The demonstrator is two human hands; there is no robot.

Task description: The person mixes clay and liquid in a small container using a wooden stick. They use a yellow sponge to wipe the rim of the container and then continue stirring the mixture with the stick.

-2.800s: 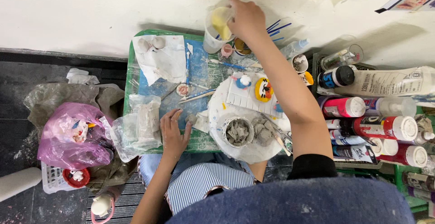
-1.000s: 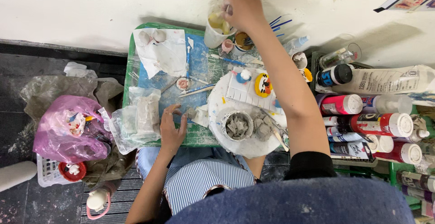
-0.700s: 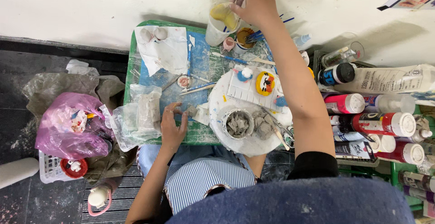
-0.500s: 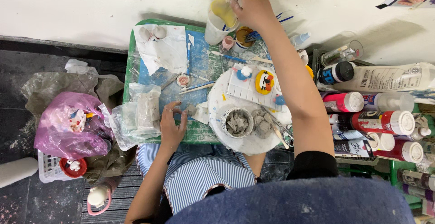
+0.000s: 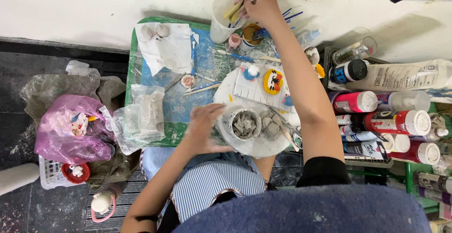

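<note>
My right hand [image 5: 258,4] reaches to the far edge of the table and grips a flat yellow tool [image 5: 233,10] over the mouth of a translucent plastic cup [image 5: 220,24]. Beside the cup stands a small pot with blue-handled brushes [image 5: 252,32]. My left hand [image 5: 202,129] rests open, fingers spread, on the near edge of the green table [image 5: 132,63]. It lies next to a round white board [image 5: 256,148]. On the board sit a small bowl of grey clay bits [image 5: 245,123], a lump of grey clay [image 5: 270,127] and painted clay figures [image 5: 272,81].
A bagged block of grey clay [image 5: 149,115] lies left of my left hand. A pink plastic bag [image 5: 70,129] sits on the floor at left. Paint bottles and tubes [image 5: 386,120] crowd the right side. Crumpled white paper [image 5: 167,49] lies at the table's back left.
My right hand has risen from inside the cup to its rim, with the yellow tool showing between the fingers. My left hand has stayed on the table edge.
</note>
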